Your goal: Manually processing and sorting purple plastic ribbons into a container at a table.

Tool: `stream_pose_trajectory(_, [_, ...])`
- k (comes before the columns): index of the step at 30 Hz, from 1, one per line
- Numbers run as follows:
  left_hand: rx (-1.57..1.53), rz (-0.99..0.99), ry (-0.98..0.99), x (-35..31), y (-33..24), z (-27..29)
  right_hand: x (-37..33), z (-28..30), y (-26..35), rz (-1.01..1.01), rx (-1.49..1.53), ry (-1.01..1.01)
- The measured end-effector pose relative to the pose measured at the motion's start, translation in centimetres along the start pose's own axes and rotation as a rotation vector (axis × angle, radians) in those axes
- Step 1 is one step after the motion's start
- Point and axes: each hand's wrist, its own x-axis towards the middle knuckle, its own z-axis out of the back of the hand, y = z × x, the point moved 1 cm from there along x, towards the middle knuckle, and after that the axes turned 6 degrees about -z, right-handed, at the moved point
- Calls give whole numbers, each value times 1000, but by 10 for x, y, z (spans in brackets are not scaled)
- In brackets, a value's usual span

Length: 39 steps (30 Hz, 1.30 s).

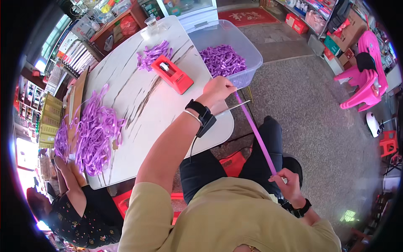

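A long purple ribbon strip (256, 136) is stretched taut between my two hands. My left hand (217, 90) pinches its far end by the table's edge, close to a clear plastic bin (251, 47) full of purple ribbon pieces (222, 59). My right hand (287, 180) grips the near end above my lap. A red tape dispenser (172, 74) sits on the white marbled table (142, 113), just left of my left hand. Both wrists wear black bands.
A small heap of purple pieces (153, 53) lies behind the dispenser, a large tangle of ribbons (95, 131) at the table's left. Another person (75, 206) sits at lower left. Pink plastic chairs (364, 80) stand at right on the grey floor.
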Motion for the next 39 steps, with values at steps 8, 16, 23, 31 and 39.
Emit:
stream_pose_trajectory(8, [-23, -3, -18, -1, 1, -1, -1, 2, 5, -38, -27, 54])
stream_pose_trajectory(16, [-11, -2, -13, 0, 1, -2, -2, 7, 13, 24, -56, 60])
stream_pose_trajectory(23, [-10, -6, -9, 0, 0, -2, -3, 14, 29, 73, 42, 164])
stream_pose_trajectory(31, [-12, -48, -22, 2, 4, -3, 19, 50, 90, 33, 483, 365])
stream_pose_trajectory(39, [-49, -68, -70, -3, 0, -2, 142, 42, 202, 391, 338, 385])
